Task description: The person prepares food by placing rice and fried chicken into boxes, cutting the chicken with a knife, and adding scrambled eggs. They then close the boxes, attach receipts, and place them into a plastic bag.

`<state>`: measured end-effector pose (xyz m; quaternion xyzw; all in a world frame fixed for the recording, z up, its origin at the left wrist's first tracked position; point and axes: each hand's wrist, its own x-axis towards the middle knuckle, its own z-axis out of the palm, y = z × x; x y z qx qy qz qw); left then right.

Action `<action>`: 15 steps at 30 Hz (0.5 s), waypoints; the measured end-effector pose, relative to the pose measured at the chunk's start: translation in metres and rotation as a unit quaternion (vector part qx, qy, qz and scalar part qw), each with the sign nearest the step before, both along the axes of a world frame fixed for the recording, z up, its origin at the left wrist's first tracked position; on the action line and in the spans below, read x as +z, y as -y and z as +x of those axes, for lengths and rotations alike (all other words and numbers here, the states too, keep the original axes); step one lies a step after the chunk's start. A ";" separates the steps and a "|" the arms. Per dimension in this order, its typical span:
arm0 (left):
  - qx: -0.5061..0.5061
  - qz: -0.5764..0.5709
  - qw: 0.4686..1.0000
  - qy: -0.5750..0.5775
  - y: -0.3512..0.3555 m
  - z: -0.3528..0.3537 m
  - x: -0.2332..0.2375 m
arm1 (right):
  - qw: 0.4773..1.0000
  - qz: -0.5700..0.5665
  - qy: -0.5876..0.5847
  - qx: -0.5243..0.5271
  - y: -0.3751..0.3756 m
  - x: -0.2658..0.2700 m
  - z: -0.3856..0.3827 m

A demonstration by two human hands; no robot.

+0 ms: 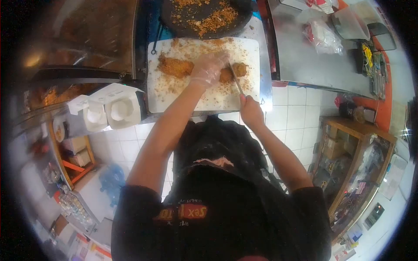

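A white cutting board, strewn with golden crumbs, lies in front of me. My left hand, in a clear plastic glove, presses down on a breaded fried cutlet with its fingers closed over it, hiding part of it. My right hand is bare and wrapped round the handle of a knife. The blade slants across the right part of the cutlet, close to my left fingertips. A small end piece sits to the right of the blade. Left of my gloved hand rests another breaded piece.
Beyond the board is a dark round pan with loose crumbs. Open white takeaway boxes holding round white contents stand at the left edge. A steel counter on the right carries a plastic bag and a clear tub.
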<state>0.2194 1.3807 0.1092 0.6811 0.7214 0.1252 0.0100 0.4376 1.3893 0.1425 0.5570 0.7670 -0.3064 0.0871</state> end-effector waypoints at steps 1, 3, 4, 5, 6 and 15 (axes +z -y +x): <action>0.003 -0.042 0.999 0.017 -0.007 -0.002 0.008 | 1.000 0.000 0.000 0.001 -0.010 -0.003 0.003; 0.004 -0.088 0.995 0.037 -0.004 0.003 0.006 | 0.992 -0.047 -0.118 0.026 -0.026 -0.004 0.015; 0.013 0.047 0.997 0.062 0.000 0.005 -0.001 | 0.992 -0.047 -0.118 0.025 -0.028 0.001 0.020; 0.020 0.182 0.979 0.085 0.002 0.006 -0.008 | 0.987 -0.092 -0.126 -0.028 -0.029 0.008 0.025; 0.017 0.181 0.980 0.082 0.006 0.014 0.003 | 0.978 -0.138 -0.135 -0.082 -0.030 0.017 0.027; 0.107 0.113 0.840 0.520 0.032 0.040 -0.022 | 0.980 -0.115 -0.148 -0.069 -0.029 -0.003 0.060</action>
